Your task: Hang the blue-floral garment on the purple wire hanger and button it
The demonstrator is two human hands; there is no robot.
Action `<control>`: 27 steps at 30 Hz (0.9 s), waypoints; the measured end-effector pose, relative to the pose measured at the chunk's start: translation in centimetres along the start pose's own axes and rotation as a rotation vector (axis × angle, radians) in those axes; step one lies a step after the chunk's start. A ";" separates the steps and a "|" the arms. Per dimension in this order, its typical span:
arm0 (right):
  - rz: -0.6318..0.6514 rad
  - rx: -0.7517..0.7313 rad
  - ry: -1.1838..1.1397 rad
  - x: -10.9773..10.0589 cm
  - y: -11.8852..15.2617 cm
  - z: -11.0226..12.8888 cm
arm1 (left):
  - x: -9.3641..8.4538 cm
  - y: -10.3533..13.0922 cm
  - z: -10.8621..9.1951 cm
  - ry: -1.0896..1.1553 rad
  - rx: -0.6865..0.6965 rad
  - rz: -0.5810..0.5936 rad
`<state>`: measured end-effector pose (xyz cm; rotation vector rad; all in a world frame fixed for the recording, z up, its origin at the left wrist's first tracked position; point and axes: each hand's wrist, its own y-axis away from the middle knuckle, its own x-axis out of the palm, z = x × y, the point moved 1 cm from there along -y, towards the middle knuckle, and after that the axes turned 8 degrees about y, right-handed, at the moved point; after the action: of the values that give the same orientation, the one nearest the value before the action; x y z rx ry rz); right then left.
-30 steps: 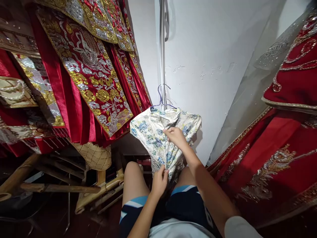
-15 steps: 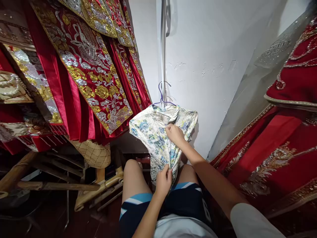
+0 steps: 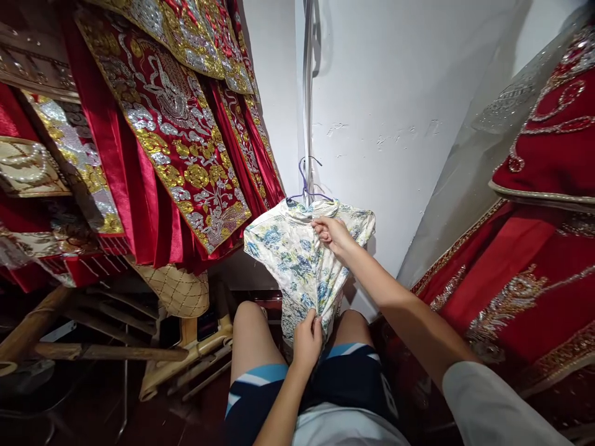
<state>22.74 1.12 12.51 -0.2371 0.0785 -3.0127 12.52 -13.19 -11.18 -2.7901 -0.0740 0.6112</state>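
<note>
A floral shirt (image 3: 292, 254) is being held up by both hands in front of a pale wall (image 3: 381, 74), its lower part hanging between the knees. Its shoulders are being carried by a purple hanger (image 3: 304, 179), which is being seen against a thin pole (image 3: 307, 93); whether the hook is being borne by the pole cannot be told. Just below the collar, the front edge is being pinched between thumb and forefinger of the right hand (image 3: 332, 235), the other fingers being curled in. Lower down, the cloth is being gripped by the closed fingertips of the left hand (image 3: 308, 341). Sequined red clothes (image 3: 195, 161) are being displayed on the left, above a wooden chair (image 3: 111, 352).
</note>
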 end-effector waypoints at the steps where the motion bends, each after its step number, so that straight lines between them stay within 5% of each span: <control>1: 0.000 -0.009 -0.028 0.2 0.0 0.8 | 0.0 0.0 0.1 -0.002 0.005 0.003; 7: 0.053 -0.179 -0.020 0.9 2.1 2.7 | -2.4 -3.0 -1.9 0.000 0.122 0.053; 13: 0.045 -0.336 0.140 0.0 4.7 2.5 | -9.5 -11.4 -11.5 0.140 0.496 -0.274; 19: 0.017 -0.464 0.213 0.0 3.4 1.5 | -11.9 -16.0 -19.3 -0.137 0.794 -0.259; 23: -0.078 -0.367 0.368 0.0 2.4 -2.5 | -13.7 -16.0 -19.0 -0.106 0.770 -0.466; 27: -0.026 -0.247 0.344 -0.3 4.1 -6.9 | -19.5 -17.8 -13.3 0.356 0.577 -0.679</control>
<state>22.41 -2.58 5.42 0.2635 0.4823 -3.0304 0.49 -1.80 13.32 -2.0750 -0.6268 -0.0419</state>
